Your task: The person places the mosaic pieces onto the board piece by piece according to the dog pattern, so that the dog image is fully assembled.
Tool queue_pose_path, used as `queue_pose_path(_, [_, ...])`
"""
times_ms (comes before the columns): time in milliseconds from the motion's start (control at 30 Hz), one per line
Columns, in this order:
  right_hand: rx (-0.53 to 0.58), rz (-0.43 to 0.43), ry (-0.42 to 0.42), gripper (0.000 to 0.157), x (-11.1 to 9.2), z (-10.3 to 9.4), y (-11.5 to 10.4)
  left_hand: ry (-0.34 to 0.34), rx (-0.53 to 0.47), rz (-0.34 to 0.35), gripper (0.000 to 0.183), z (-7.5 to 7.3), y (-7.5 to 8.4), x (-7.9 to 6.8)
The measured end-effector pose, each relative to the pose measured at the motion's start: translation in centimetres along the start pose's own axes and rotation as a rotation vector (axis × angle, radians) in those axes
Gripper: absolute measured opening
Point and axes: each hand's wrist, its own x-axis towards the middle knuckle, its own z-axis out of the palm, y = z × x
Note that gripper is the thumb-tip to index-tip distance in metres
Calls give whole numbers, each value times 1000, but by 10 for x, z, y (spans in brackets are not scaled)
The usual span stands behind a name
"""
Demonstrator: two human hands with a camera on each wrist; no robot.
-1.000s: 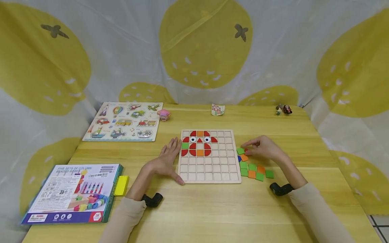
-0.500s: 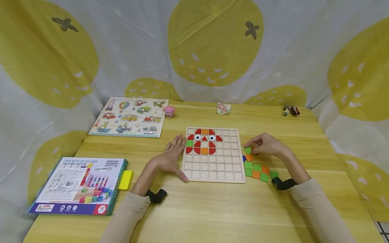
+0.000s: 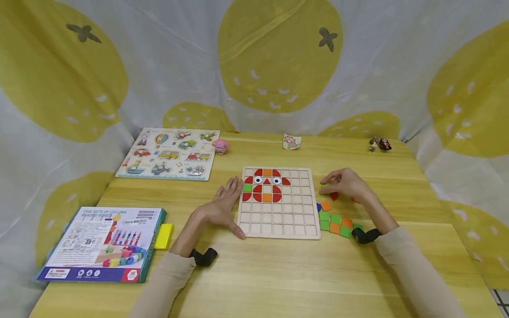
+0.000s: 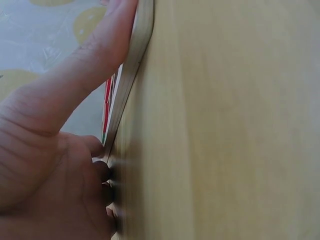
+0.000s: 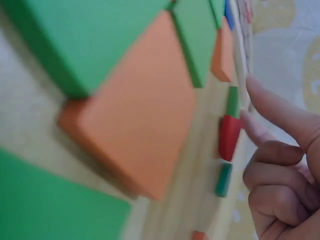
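My left hand lies with fingers stretched along the left edge of a wooden grid board, its thumb at the near left corner. Red, orange and green pieces and two eye pieces fill cells in the board's upper left. Right of the board, my right hand pinches a small green tile between thumb and index finger, the other fingers curled. Just under that hand lies a red piece, also close by the fingers in the right wrist view. Nearer me are several green tiles, orange tiles and a partly hidden blue piece.
A vehicle puzzle board and a pink figure stand back left. Farther back are a patterned card and small figurines. A toy box and a yellow block sit at the left.
My right hand has moved slightly away from me with the green tile, off the nearby orange tile, and the red piece shows more. The left hand stays at the board's edge.
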Motion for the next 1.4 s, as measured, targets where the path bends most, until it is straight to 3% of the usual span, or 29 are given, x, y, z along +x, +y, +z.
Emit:
queue_pose_path(133, [-50,27,25,30,0,-1,0,1,-7,7,152,1,-1,1])
queue_pose_path(300, [-132,-17,68,28,1,3,-6,6,-4,-1,152,1,-3,2])
queue_pose_path(400, [-110,-68,83,25,2,10,-18,-1,-3,4,152,1,-3,2])
queue_pose_path(600, [7,-150,19,23,11,44,-57,9,-4,4,152,0,-2,1])
queue_pose_path(733, [-10,-114,27,24,17,63,-71,8,0,11,152,0,-1,2])
queue_pose_path(900, [-61,-62,90,23,21,72,-73,6,10,5,153,2,-1,3])
queue_pose_path(1033, [-50,-67,107,22,21,73,-73,9,15,6,153,3,0,3])
queue_pose_path(1200, [-3,-102,52,24,18,68,-71,5,4,1,153,2,0,1])
queue_pose_path(1400, [5,-105,44,30,-3,28,-34,9,-7,2,153,1,-1,-1])
